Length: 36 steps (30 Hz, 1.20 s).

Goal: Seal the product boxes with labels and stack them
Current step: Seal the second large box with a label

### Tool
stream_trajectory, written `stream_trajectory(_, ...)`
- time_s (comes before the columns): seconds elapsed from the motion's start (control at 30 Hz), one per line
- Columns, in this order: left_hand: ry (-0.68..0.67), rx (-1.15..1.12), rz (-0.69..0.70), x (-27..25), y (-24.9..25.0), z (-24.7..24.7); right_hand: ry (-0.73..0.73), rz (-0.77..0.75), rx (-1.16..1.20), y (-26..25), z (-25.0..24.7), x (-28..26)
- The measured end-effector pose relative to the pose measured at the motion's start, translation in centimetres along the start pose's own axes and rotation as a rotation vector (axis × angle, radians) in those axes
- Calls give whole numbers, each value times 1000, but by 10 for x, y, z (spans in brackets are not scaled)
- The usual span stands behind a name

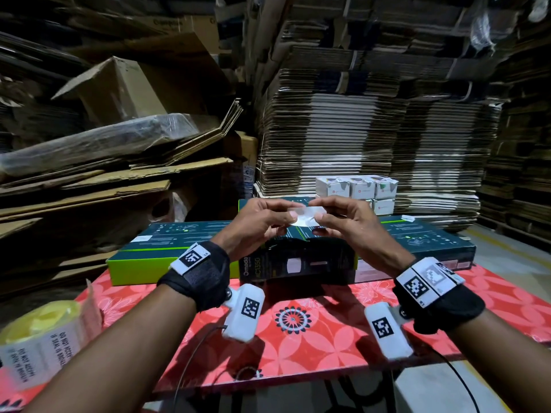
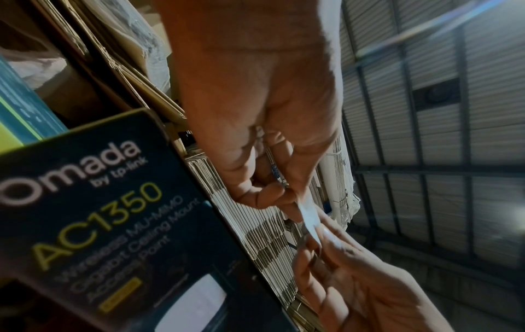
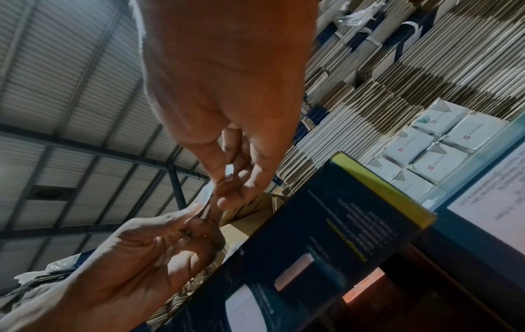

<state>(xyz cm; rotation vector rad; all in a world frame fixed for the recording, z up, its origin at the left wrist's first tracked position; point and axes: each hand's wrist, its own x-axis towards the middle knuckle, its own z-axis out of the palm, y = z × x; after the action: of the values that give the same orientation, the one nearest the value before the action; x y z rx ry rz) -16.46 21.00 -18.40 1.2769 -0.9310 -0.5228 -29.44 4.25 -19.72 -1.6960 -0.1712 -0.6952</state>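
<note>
Both hands are raised over the table and hold one small white label (image 1: 307, 216) between them. My left hand (image 1: 295, 211) pinches its left end and my right hand (image 1: 317, 210) pinches its right end. In the left wrist view the label (image 2: 308, 213) runs from my left hand (image 2: 287, 198) down to the right hand (image 2: 318, 233). In the right wrist view my right hand (image 3: 227, 182) pinches the label (image 3: 208, 193). Below the hands a dark Omada product box (image 1: 298, 265) stands on the table, also seen from the wrists (image 2: 113, 224) (image 3: 326, 247).
Two long teal-and-green boxes (image 1: 161, 248) (image 1: 423, 242) lie behind the dark box on the red floral table (image 1: 298, 332). A roll of seal labels (image 1: 38, 344) sits at the lower left. Small white boxes (image 1: 357, 189) are stacked at the back, before tall piles of flat cardboard (image 1: 372, 129).
</note>
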Motion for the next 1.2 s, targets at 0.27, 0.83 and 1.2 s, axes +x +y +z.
stream_trajectory(0.27,18,-23,26,3,-3,2,8,103,149,-7,6,-1)
stream_trajectory(0.83,35,469,106,-2,3,-18,186,-9,-160,3,0,-2)
stream_trajectory(1.2,-148,880,16,3,-8,-26,157,-103,-613,21,16,-16)
